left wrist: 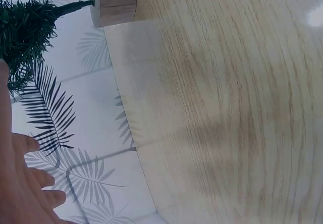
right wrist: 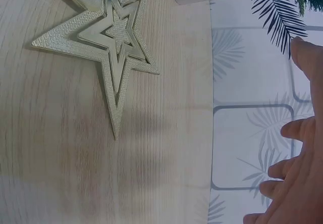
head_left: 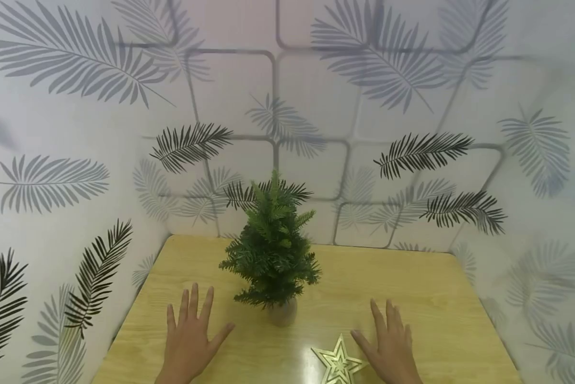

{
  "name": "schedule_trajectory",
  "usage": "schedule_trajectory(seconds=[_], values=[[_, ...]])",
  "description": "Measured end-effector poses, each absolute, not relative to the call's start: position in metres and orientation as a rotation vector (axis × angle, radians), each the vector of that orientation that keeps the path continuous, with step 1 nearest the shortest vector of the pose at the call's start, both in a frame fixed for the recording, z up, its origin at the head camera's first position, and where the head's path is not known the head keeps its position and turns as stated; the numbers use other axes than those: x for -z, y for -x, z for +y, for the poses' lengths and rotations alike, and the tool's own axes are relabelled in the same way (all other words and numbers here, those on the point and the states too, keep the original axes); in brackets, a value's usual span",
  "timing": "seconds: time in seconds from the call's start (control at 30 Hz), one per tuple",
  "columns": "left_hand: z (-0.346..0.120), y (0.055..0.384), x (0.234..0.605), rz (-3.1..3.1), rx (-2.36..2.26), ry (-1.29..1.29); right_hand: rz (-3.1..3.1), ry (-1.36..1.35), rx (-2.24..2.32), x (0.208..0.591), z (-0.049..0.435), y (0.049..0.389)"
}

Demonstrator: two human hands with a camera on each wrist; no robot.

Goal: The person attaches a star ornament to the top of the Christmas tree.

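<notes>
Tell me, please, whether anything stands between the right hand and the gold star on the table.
Nothing visible does: in the head view, only bare table shows in the narrow gap between the right hand and the gold star. The small tree stands farther back, outside that gap.

Table (head_left: 412,288): stretched back toward the wall (head_left: 311,96); bore the tree (head_left: 273,245) and the star (head_left: 340,365).
Tree: stood upright near the table's middle, before the wall, behind and left of the star.
Base (head_left: 283,314): sat under the tree, directly on the table.
Star: lay flat on the table, nearer than the tree and just left of the right hand (head_left: 388,346).
Right hand: hung over the table's near right part, before the tree.
Left hand (head_left: 188,338): hung over the near left part, left of the tree.
</notes>
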State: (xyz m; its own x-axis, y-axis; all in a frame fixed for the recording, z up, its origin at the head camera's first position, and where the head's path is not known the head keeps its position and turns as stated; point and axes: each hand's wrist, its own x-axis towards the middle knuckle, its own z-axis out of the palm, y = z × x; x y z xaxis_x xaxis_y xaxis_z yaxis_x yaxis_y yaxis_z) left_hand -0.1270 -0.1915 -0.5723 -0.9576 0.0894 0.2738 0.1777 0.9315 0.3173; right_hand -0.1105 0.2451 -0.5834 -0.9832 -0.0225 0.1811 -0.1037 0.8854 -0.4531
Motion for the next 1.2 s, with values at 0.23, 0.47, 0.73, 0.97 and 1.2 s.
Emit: schedule_trajectory(seconds=[0.23, 0.47, 0.73, 0.97, 1.2], values=[[-0.189, 0.126, 0.564, -2.767, 0.63, 0.135, -2.895, -0.08, -0.77, 0.578, 0.243, 0.108], [-0.184, 0.125, 0.551, -2.601, 0.912, 0.157, -2.977, -0.034, -1.006, 0.579, 0.236, 0.105], [-0.175, 0.122, 0.544, -2.51, 1.106, 0.164, -3.056, 0.049, -1.158, 0.59, 0.237, 0.097], [-0.167, 0.12, 0.536, -2.447, 1.205, 0.165, -3.065, 0.078, -1.196, 0.594, 0.235, 0.087], [-0.165, 0.123, 0.525, -2.428, 1.206, 0.172, -3.071, 0.072, -1.222, 0.598, 0.225, 0.085]])
